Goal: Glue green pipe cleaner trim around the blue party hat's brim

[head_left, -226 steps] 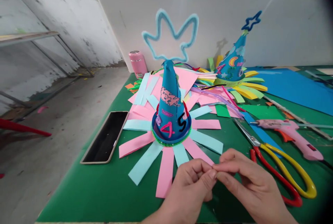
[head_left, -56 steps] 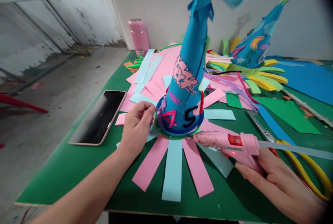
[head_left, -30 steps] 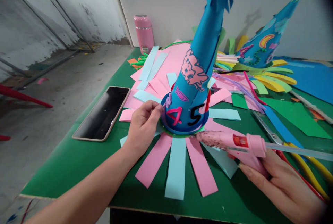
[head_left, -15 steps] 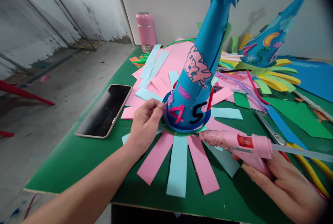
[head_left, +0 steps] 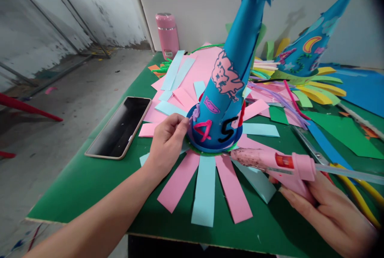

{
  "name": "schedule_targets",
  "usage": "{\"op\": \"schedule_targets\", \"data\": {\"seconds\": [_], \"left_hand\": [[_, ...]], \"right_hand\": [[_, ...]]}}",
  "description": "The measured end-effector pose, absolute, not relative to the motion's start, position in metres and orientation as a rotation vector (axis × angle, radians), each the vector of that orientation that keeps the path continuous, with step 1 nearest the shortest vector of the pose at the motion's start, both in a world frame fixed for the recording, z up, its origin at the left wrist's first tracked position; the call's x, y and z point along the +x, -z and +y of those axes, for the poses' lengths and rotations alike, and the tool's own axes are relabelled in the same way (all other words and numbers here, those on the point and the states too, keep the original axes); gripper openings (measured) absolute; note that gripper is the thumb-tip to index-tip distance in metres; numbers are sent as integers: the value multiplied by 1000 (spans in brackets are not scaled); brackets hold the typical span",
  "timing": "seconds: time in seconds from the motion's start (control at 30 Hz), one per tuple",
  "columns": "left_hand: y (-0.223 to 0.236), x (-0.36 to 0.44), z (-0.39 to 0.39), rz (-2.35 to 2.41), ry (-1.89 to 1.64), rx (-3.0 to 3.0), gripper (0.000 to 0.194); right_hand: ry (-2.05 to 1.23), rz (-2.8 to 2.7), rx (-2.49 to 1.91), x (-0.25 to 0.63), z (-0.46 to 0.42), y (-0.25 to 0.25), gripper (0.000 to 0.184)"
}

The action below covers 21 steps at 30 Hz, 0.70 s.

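Observation:
A blue paper cone hat stands on the green table, trimmed with a pink paper figure and the digits 4 and 5. Pink and light-blue paper strips fan out from its round brim. My left hand pinches the brim on its left side, thumb against bent fingers. In my right hand is a pink hot glue gun, with a clear glue stick out of its back. The gun's nozzle meets or nearly meets the brim's green edge at the front. My right fingers are partly hidden behind its handle.
A phone lies to the left, and a pink flask stands at the back. Behind the brim are loose paper sheets and pipe cleaners. Scissors lie at the right, partly hidden by the gun. A second decorated cone hat stands back right.
Earlier both hands were fingertip to fingertip, with the glue gun on the table. Now my right hand holds the gun at the brim and my left grips the brim. The last half second shows almost no movement.

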<state>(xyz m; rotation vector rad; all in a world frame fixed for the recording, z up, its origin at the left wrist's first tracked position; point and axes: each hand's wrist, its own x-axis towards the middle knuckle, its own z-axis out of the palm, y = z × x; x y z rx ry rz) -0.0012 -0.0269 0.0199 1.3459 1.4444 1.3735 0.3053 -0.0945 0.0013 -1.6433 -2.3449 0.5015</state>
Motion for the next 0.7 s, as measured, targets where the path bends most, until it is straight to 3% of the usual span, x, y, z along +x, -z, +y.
{"op": "schedule_targets", "data": {"seconds": [0.7], "left_hand": [[-20,-1,-27,1418,-1376,1339,19]], "right_hand": [[-500,-2344,-1658,309,-95,-2,53]]}}
